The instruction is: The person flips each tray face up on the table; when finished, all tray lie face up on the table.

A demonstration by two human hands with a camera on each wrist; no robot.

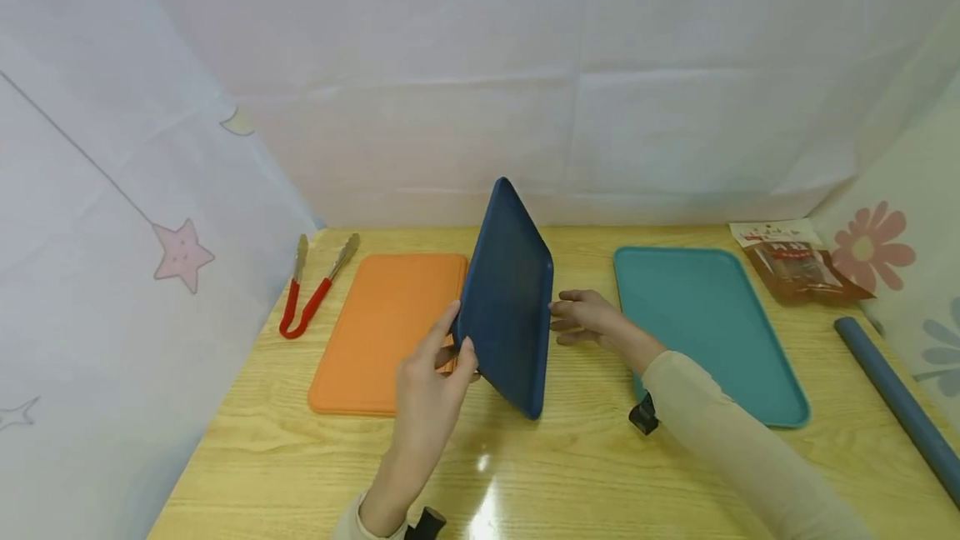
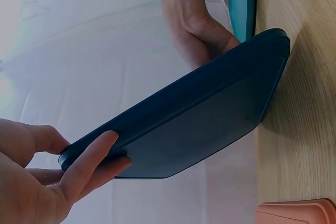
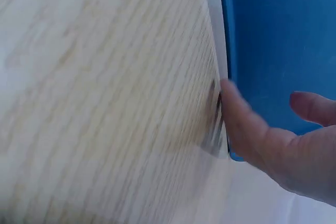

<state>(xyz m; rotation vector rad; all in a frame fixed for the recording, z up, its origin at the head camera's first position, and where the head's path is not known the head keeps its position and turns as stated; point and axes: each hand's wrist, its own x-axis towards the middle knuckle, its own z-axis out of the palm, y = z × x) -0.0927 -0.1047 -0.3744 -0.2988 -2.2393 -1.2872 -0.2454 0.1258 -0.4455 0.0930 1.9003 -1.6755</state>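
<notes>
A dark blue tray [image 1: 506, 298] stands tilted steeply on edge above the middle of the wooden table. My left hand [image 1: 427, 398] pinches its near left edge, thumb on one face and fingers on the other, as the left wrist view of the tray [image 2: 194, 135] shows. On the far side, my right hand [image 1: 592, 319] is at the tray's right edge with fingers extended. In the right wrist view, that right hand [image 3: 283, 145] has its fingertips right at the rim and its thumb apart from them.
To the left lies an orange tray [image 1: 382, 323], with red-handled tongs [image 1: 318, 294] beyond it. A teal tray [image 1: 697, 323] lies flat on the right. Behind it sits a brown and white food packet [image 1: 798, 265]. A blue-grey roll [image 1: 892, 394] runs along the right edge.
</notes>
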